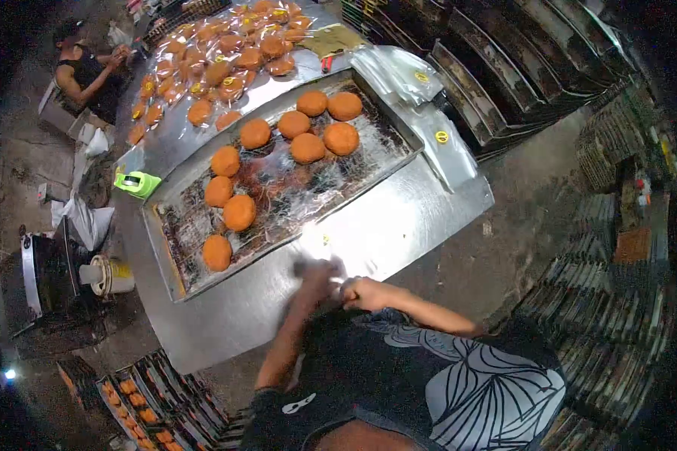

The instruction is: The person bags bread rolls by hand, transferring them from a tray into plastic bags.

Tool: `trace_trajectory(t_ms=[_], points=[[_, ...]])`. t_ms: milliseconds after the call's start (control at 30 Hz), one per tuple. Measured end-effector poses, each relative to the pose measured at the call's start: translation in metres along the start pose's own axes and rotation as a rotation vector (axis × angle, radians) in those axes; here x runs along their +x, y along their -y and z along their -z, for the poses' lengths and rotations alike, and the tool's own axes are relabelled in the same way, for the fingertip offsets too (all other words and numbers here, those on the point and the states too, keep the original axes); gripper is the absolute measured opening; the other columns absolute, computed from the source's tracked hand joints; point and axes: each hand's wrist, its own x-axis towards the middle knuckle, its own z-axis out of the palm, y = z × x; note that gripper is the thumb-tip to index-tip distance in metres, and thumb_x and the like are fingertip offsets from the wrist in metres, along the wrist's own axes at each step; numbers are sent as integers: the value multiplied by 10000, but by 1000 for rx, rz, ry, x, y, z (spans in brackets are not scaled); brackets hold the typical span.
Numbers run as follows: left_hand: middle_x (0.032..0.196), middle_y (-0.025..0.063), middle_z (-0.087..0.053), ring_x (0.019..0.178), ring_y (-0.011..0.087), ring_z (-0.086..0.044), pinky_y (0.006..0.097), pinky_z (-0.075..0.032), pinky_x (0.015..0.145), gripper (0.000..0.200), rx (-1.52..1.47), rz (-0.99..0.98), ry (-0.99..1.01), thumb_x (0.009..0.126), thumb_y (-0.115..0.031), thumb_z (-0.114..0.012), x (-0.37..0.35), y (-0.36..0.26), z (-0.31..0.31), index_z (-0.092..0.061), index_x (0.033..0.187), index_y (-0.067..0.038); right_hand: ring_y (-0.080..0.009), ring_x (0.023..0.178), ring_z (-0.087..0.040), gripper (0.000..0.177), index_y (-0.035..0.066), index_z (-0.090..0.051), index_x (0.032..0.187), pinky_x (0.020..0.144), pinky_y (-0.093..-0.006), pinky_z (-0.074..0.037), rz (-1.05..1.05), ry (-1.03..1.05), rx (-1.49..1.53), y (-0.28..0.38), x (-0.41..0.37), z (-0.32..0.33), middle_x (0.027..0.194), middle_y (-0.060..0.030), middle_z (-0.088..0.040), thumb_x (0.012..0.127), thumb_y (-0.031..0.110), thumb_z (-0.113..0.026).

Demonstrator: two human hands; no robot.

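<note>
Clear plastic bag (pixel 326 240), probably (glare hides much), by the near edge of the surface (pixel 237 327), just beyond the left hand (pixel 320 275), too blurred to read. The right hand's (pixel 364 294) fingers curl; any hold, I cannot tell. Likely light, limp, slippery: pinch the rim.

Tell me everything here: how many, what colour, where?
loose buns: ten, orange, on tray
bagged buns: many, orange, table's far end
tray: one, dark metal, on table
table: one, silver, centre
clear bags: several, silvery, right of tray
tape dispenser: one, lime, left of tray
bucket: one, whitish, left of table
stacked trays: many, dark, floor right
other person: one, dark clothes, upper left
left hand: one, blurred, before tray
right hand: one, bare, beside left
</note>
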Motion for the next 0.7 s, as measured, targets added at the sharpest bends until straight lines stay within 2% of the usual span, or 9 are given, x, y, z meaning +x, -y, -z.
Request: trace_trajectory(t_ms=[133, 200, 333, 367, 467, 533, 600, 633, 700], points=[[906, 110, -589, 800, 209, -560, 311, -454, 695, 172, -14, -56, 37, 742, -166, -577, 2, -19, 24, -607, 863, -48, -225, 661, -516, 188, 26, -540, 817, 604, -348, -412, -196, -114, 4, 3, -9, -2, 712, -119, -535, 732, 172, -621], [914, 104, -585, 832, 221, -561, 313, -447, 722, 159, -1704, 667, -48, 749, -118, -581, 8, -33, 42, -591, 879, -27, -236, 646, -509, 197, 19, -523, 853, 600, -351, -409, -136, -133, 56, -22, -12, -22, 718, -131, -533, 741, 158, -606], [875, 99, -582, 844, 166, -553, 293, -444, 719, 171, -1024, 233, -119, 785, -1, -510, 7, -87, 81, -546, 949, 31, -242, 629, -496, 160, 12, -528, 845, 598, -354, -406, 151, -543, 134, -24, 10, -19, 689, -145, -524, 770, 150, -559], [865, 99, -593, 791, 138, -557, 279, -450, 693, 179, -851, 164, -41, 757, -35, -560, 11, -100, 102, -565, 919, 41, -268, 616, -508, 166, 3, -500, 775, 580, -379, -401, -116, -383, 215, -20, 5, -6, 663, -149, -531, 794, 166, -525], [799, 82, -609, 728, 136, -561, 275, -454, 669, 221, -1010, 248, -172, 720, -87, -613, 2, -87, 86, -585, 906, 28, -338, 701, -558, 213, -24, -473, 823, 621, -397, -433, -307, -202, 98, 2, -19, 16, 746, -218, -562, 824, 189, -481], [767, 74, -616, 697, 135, -563, 273, -456, 657, 244, -1108, 291, -249, 702, -113, -639, 2, -86, 76, -595, 899, 22, -357, 645, -553, 186, -8, -430, 785, 570, -422, -423, -278, -394, 11, 8, -25, 6, 669, -223, -548, 837, 169, -452], [742, 68, -613, 686, 139, -561, 270, -452, 655, 226, -764, 320, -25, 688, -108, -639, 8, -94, 68, -607, 873, 17, -404, 583, -528, 184, -3, -427, 820, 523, -456, -406, -274, -641, -63, -3, -16, -11, 614, -237, -529, 842, 179, -442], [732, 61, -611, 679, 139, -562, 266, -449, 652, 245, -1104, 394, -93, 651, -144, -665, 12, -95, 63, -611, 822, 23, -440, 558, -508, 190, -3, -411, 837, 497, -483, -389, -191, -754, 30, -4, -9, -12, 591, -247, -518, 851, 186, -420], [727, 58, -608, 667, 134, -557, 261, -448, 645, 257, -1161, 419, -151, 636, -170, -678, 14, -83, 66, -614, 805, 13, -450, 585, -505, 186, -7, -396, 844, 504, -478, -388, -309, -686, 6, -8, -10, -1, 613, -254, -523, 845, 174, -439]])
